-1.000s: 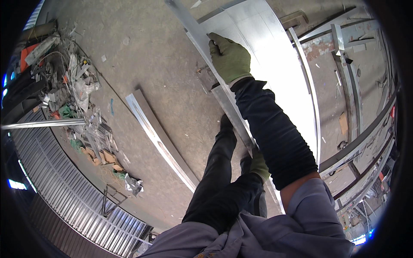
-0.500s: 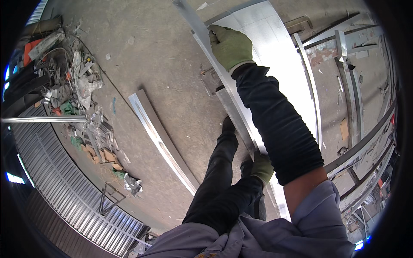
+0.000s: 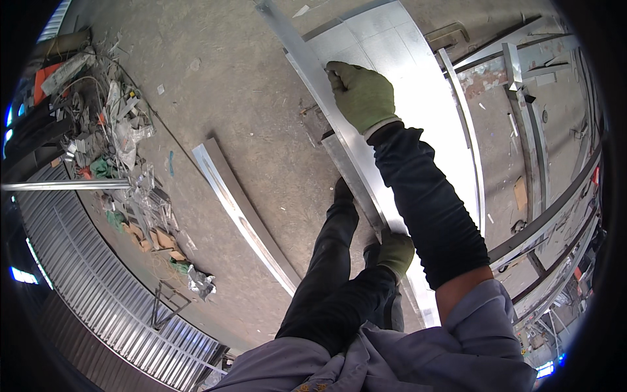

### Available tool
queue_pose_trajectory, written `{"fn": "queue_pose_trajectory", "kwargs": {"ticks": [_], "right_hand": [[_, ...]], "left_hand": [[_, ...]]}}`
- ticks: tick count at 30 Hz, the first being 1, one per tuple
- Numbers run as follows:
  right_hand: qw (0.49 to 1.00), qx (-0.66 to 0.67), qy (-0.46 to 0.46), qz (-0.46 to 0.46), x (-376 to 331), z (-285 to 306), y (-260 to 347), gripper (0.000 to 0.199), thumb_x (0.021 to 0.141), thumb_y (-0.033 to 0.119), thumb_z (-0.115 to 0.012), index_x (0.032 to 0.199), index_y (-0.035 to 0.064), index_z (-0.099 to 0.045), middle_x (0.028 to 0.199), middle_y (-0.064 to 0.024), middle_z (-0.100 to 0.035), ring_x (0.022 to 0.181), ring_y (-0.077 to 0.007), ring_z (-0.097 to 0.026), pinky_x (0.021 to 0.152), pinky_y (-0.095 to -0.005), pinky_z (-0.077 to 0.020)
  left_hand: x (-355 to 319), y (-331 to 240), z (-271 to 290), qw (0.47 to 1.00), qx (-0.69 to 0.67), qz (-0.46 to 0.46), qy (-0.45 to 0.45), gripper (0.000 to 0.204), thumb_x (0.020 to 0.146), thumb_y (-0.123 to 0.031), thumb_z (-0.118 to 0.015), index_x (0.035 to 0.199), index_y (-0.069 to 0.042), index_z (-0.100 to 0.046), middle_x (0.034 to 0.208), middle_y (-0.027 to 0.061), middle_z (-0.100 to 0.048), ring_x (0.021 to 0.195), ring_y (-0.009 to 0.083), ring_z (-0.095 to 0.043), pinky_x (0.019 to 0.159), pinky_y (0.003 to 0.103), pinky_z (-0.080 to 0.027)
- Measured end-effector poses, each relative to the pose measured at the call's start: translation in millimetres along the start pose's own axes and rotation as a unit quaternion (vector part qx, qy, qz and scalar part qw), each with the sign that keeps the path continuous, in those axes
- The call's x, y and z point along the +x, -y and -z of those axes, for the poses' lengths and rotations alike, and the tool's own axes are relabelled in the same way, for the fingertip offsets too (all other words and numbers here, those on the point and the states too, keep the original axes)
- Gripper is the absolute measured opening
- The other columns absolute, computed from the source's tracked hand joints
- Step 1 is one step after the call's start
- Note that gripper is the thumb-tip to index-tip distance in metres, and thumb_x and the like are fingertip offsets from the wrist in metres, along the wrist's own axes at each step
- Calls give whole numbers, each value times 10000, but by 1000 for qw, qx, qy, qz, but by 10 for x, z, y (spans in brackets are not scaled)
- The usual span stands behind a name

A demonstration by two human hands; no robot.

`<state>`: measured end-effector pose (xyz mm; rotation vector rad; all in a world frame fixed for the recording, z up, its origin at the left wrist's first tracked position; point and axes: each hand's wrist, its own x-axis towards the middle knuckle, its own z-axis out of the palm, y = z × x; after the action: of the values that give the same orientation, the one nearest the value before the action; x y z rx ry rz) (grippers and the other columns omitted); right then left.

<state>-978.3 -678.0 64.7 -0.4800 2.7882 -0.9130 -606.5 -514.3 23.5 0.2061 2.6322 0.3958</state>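
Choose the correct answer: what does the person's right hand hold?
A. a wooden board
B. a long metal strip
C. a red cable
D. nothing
B: the gloved right hand is closed on the edge of the long metal strip, and the left hand grips the same strip lower down.

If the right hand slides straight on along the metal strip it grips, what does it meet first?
Probably nothing: beyond the right hand the metal strip runs bare to the picture's top edge, though depth is unclear.
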Motion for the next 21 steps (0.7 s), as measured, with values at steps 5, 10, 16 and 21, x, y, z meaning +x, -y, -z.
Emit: {"fn": "queue_pose_trajectory", "kwargs": {"ticks": [5, 10, 16, 21], "right_hand": [[999, 34, -30, 5, 123, -55, -23, 247, 1018, 305, -652, 1180, 178, -789, 957, -142, -791, 897, -344, -760, 807, -437, -606], [997, 43, -50, 36, 469, -173, -17, 260, 1012, 322, -618, 1123, 151, -780, 995, -129, -785, 944, -363, -741, 850, -485, -587], [998, -41, 32, 39, 632, 15, 24, 323, 1011, 360, -615, 1176, 149, -796, 1057, -146, -793, 997, -365, -745, 895, -465, -590], [994, -42, 29, 94, 324, 134, 33, 254, 1000, 325, -624, 1058, 142, -790, 947, -115, -792, 877, -344, -750, 793, -457, -600]], "left_hand": [[10, -42, -93, 1000, -11, 2, -9, 118, 861, -169, -662, 773, -151, -739, 752, 78, -710, 761, 275, -676, 837, 549, -446], [20, 46, 162, 999, -32, -7, 19, 116, 854, -163, -662, 773, -148, -744, 768, 87, -722, 762, 277, -679, 839, 554, -446], [49, 45, 266, 992, -33, -16, 118, 205, 938, -224, -598, 987, -134, -776, 927, 76, -758, 946, 315, -713, 927, 561, -458], [-7, -164, -251, 908, 419, -1, 5, 150, 921, -199, -629, 867, -122, -746, 837, 89, -741, 850, 303, -712, 839, 545, -468]]}}
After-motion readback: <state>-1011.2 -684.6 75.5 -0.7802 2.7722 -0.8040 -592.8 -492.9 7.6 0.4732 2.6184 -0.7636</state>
